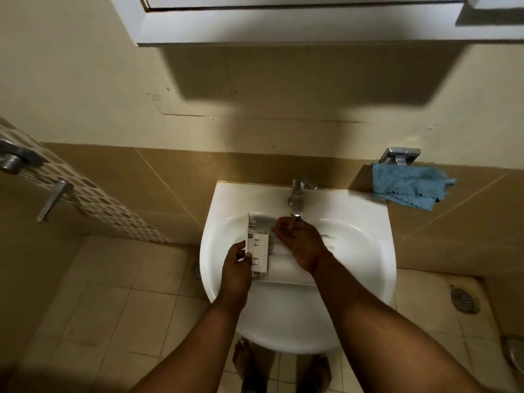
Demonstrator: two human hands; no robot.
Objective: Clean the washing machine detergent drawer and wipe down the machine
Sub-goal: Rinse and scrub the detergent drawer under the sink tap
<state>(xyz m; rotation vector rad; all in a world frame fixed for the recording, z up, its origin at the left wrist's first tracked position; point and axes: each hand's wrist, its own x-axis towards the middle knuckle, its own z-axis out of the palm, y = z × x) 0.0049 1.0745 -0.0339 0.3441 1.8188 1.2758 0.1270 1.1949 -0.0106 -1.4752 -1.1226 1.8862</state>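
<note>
A white plastic detergent drawer [259, 246] stands on its side in the left part of the white basin [368, 251]. My left hand [236, 260] grips the drawer's near end, fingers curled round its edge. My right hand [297, 239] is cupped palm-up in the middle of the basin, right under the spout of the chrome tap [297, 198]. It holds nothing. A blue cloth [408, 187] hangs from a chrome holder on the wall, to the right of the basin.
A white cabinet [283, 21] overhangs the basin from the wall above. Chrome shower fittings [17, 160] and a patterned tile strip are at the left. Floor drains [465, 299] sit on the tiled floor. My bare feet [246, 364] show below the basin.
</note>
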